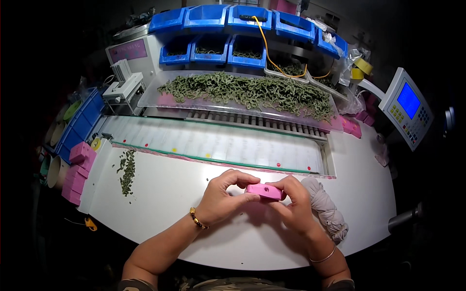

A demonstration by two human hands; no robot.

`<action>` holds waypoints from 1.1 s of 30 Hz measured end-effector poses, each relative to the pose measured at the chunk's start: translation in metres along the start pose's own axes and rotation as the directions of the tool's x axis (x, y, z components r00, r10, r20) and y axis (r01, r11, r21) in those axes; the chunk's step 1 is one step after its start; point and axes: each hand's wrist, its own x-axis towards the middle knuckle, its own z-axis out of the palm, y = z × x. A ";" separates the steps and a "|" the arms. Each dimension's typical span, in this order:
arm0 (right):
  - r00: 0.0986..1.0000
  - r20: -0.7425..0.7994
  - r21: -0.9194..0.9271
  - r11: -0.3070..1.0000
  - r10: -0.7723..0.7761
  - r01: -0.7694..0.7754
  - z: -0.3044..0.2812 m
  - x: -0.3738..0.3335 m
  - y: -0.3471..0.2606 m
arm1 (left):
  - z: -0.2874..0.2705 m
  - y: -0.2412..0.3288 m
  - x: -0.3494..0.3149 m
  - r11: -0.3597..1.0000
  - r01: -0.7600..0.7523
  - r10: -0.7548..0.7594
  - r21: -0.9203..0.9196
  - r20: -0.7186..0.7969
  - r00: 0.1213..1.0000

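Note:
Between my two hands, above the white table, is a small pink box (263,191) with a dark spot on the side toward me. My left hand (224,195) grips its left end, thumb along the near side and fingers over the far edge. At the right end, my right hand (293,202) pinches the same box between thumb and fingers. Close by my right hand lies a bundled grey-white cloth (326,208). A small heap of dark green bits (127,173) lies on the table to the left.
Past the table's near strip runs a white conveyor belt (233,148). Beyond it, a clear tray (154,97) holds curly green dried pieces, below blue bins (206,17). Pink boxes (77,177) stack at the left. A control panel (408,104) stands at the right.

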 end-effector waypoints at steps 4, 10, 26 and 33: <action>0.992 -0.070 -0.177 0.980 -0.106 0.092 0.003 -0.001 -0.007 | 0.001 -0.001 -0.001 0.997 -0.004 0.004 -0.079 -0.009 1.000; 0.988 -0.016 0.190 0.971 0.151 -0.145 0.002 -0.003 0.003 | -0.001 0.003 0.004 0.939 0.200 -0.183 -0.279 0.087 0.979; 0.885 0.278 0.687 0.567 0.374 -0.455 0.004 -0.001 0.010 | 0.004 0.001 0.004 0.756 0.289 -0.317 -0.587 0.057 0.947; 0.840 0.191 0.811 0.401 0.507 -0.427 0.007 0.002 0.010 | 0.017 0.001 -0.005 0.877 -0.137 0.184 0.461 -0.058 0.981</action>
